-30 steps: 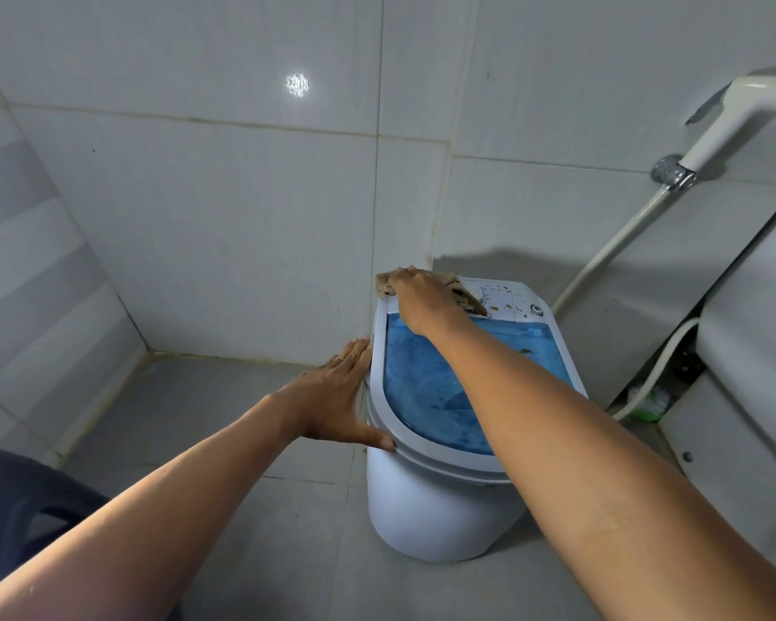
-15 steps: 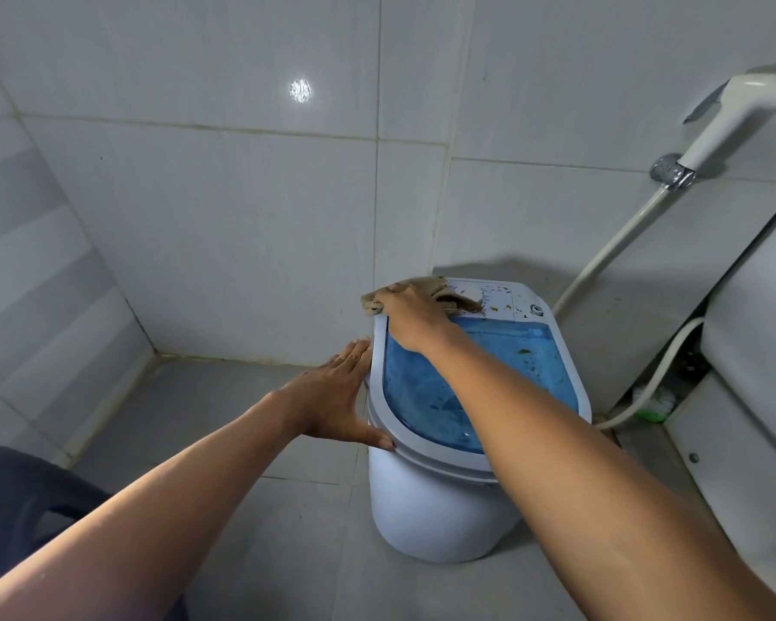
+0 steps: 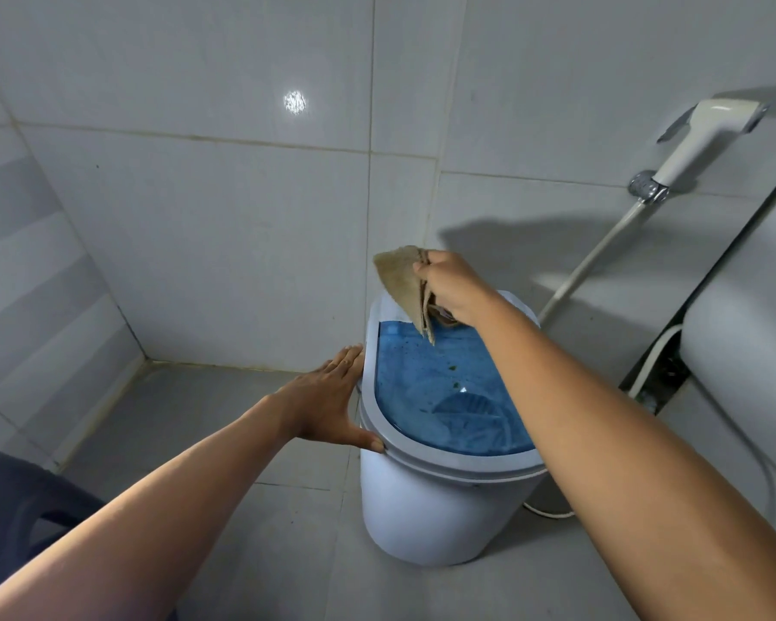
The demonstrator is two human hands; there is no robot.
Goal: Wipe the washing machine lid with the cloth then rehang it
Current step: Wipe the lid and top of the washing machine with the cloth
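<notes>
Pale grey tiles (image 3: 225, 244) cover the walls and the floor of a small washroom, glossy enough to throw back a bright spot of light high on the back wall. Standing on the floor in the corner is a small white washing machine (image 3: 440, 517), a rounded plastic tub with smooth sides.

The right hand (image 3: 451, 286) is closed on the cloth (image 3: 404, 284), fingers curled around a bunched corner, and holds it raised above the rear of the washing machine lid (image 3: 444, 396). The cloth is tan, coarse and woven-looking, creased into a rough triangle whose lower point hangs down in front of the rear edge of the lid (whether that tip touches the surface cannot be told from this angle). The left hand (image 3: 332, 396) is spread flat and wide, fingers straight and together, palm pressed against the left side of the machine with the thumb hooked along the grey rim at the front.

The lid is a D-shaped panel of translucent blue plastic set in a pale grey frame, closed, with a few dark specks scattered over it and a ribbed fan-shaped form showing dimly through it. It lies directly below the right hand and just beside the left.

On the right wall a white spray nozzle (image 3: 708, 132) hangs from a chrome fitting, its pale hose (image 3: 592, 262) running down behind the machine. A dark blue plastic object sits at the lower left edge, partly hidden by the left forearm.
</notes>
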